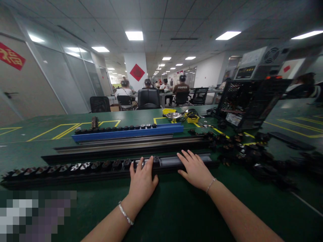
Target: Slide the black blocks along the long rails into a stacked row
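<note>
A long black channel (pixel 113 173) lies across the green table in front of me, with a row of small black socket-like modules (pixel 96 165) set in its left part. My left hand (pixel 142 179) rests on the channel with its fingers spread, the fingertips over the modules near the row's right end. What lies under those fingers is partly hidden. Farther right, my right hand (pixel 195 171) has its fingers stretched out over the bare, shiny stretch of the channel (pixel 171 161). Neither hand is closed round anything.
Behind lie more black and metal rails (pixel 126 147) and a blue channel (pixel 131 132) holding modules. Loose black modules (pixel 252 154) are heaped at right, before an open computer case (pixel 252 101). A metal bowl (pixel 173 115) stands at the back. Several people sit beyond.
</note>
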Demonstrator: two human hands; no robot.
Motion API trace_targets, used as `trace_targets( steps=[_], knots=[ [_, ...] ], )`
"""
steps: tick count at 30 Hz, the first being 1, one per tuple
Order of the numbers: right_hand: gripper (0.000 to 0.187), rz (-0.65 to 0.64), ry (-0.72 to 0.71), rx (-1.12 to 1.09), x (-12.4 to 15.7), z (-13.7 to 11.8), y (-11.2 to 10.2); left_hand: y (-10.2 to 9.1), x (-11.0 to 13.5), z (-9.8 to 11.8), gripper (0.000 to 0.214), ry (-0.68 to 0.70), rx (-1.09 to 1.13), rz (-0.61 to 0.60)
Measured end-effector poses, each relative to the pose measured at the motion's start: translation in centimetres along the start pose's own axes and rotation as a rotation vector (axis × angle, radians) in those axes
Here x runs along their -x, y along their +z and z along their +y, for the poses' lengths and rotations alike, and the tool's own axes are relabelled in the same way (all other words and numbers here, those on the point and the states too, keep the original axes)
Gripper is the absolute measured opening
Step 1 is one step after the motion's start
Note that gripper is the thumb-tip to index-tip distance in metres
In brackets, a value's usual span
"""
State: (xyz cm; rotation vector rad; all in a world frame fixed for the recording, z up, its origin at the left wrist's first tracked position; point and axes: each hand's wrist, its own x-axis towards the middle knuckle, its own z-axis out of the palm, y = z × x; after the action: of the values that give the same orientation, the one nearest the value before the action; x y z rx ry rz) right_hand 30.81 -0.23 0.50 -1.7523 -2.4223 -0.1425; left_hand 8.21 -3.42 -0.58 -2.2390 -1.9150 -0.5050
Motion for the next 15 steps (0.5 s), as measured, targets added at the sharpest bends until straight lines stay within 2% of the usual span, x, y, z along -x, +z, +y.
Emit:
trace_targets(
  steps=[9, 15],
  knots=[
    [0.065, 0.020, -0.005, -0.014, 0.1, 0.1, 0.3, 0.0, -0.1, 0.0, 0.063, -0.002, 0.020, -0.009],
    [0.053, 0.074, -0.079, -0.202, 0.4, -2.7, -0.4, 0.2, -0.1, 0.0, 0.062, 0.004, 0.042, -0.005]
  ],
)
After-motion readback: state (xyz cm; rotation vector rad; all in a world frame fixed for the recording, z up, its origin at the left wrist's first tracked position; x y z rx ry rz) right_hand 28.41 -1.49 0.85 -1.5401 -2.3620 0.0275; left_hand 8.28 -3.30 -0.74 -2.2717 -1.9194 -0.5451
